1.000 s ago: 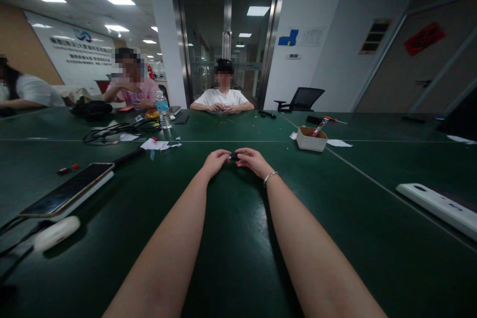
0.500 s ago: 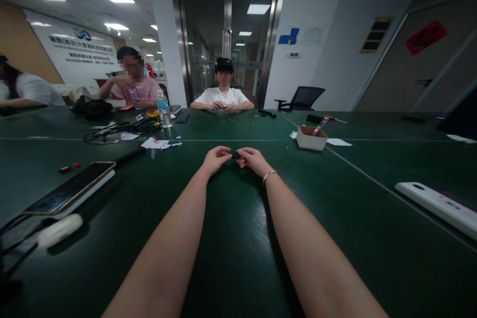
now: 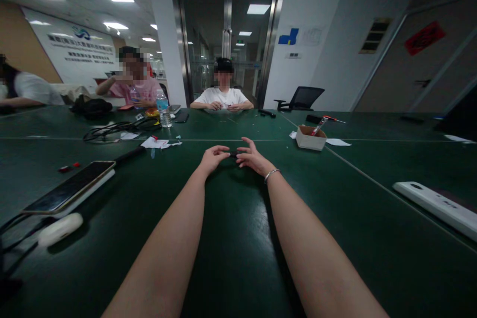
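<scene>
The left hand (image 3: 213, 160) has its thumb and fingertips drawn together on the left end of a small black object (image 3: 234, 154), which lies between the two hands just above the green table (image 3: 238, 238). The right hand (image 3: 257, 160) has its fingers spread, the forefinger raised and the lower fingertips at the object's right end; whether they touch it cannot be told. No marking can be read on the object. A silver bracelet (image 3: 271, 175) circles the right wrist. To the left lie a dark-screened phone (image 3: 70, 186), resting on a white slab, and a rounded white device (image 3: 60, 230) near it. Farther back are a tangle of black cables (image 3: 108, 132) and a clear bottle (image 3: 163, 109) whose blue label is too small to read. An open box (image 3: 311, 141) right of the hands holds a red-and-silver item. On the left wall, a sign (image 3: 70, 44) bears a blue wave-like logo and rows of Chinese characters, with a small line beneath the top row, too blurred to read with confidence. A red poster (image 3: 425, 38) on the right carries a dark, illegible design. Across the table sits a person in a white top (image 3: 223, 97).
</scene>
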`<action>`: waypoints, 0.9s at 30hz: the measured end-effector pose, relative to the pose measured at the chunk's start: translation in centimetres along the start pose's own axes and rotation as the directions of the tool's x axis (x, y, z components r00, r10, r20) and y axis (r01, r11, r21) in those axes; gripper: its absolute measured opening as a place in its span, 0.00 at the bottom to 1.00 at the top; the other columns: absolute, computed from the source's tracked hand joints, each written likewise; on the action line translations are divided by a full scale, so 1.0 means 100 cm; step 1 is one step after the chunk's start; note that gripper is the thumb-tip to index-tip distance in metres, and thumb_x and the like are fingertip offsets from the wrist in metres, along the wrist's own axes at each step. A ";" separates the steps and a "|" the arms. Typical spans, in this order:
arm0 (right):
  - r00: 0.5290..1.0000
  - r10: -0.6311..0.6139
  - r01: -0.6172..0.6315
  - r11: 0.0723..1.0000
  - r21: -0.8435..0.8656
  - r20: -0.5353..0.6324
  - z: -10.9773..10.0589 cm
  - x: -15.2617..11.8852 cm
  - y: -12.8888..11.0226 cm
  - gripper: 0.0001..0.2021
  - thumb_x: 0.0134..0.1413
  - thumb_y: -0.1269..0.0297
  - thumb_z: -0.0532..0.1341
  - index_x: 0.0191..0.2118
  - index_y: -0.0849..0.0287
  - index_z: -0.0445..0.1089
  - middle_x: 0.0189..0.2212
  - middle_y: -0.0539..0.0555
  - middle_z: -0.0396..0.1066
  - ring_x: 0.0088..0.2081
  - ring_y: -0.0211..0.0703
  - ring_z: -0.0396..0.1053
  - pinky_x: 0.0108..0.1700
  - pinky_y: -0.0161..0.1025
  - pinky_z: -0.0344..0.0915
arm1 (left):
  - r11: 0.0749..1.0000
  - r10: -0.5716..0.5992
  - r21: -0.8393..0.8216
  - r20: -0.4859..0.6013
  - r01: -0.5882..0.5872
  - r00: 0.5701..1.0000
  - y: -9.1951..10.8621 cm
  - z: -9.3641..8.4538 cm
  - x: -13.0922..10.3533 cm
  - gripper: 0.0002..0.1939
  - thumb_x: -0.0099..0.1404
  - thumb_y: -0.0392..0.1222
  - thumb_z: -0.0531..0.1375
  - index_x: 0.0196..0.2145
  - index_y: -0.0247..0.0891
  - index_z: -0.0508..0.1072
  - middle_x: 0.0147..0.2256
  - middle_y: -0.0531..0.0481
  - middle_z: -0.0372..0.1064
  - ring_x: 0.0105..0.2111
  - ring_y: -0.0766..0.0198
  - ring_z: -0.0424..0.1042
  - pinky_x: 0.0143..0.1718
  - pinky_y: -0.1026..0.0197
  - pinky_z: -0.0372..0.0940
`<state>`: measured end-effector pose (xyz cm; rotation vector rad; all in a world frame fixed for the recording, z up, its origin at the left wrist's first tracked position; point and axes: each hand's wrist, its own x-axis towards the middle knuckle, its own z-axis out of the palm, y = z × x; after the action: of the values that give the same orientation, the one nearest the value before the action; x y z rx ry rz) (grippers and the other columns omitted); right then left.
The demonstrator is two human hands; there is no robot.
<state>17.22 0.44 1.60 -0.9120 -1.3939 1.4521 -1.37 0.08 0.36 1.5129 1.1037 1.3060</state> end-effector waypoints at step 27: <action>0.998 0.048 -0.049 0.999 -0.007 -0.039 0.004 0.000 -0.003 0.22 0.52 0.74 0.63 0.50 0.54 0.58 0.30 0.47 0.70 0.20 0.31 0.70 0.23 0.30 0.69 | 1.000 -0.002 0.004 -0.019 0.002 1.000 -0.001 -0.001 0.001 0.19 0.47 0.42 0.67 0.39 0.35 0.77 0.25 0.52 0.69 0.26 0.67 0.65 0.32 0.62 0.59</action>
<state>16.92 0.32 1.89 -0.9798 -1.3583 1.4588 -1.48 0.20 0.30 1.5048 1.1200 1.3196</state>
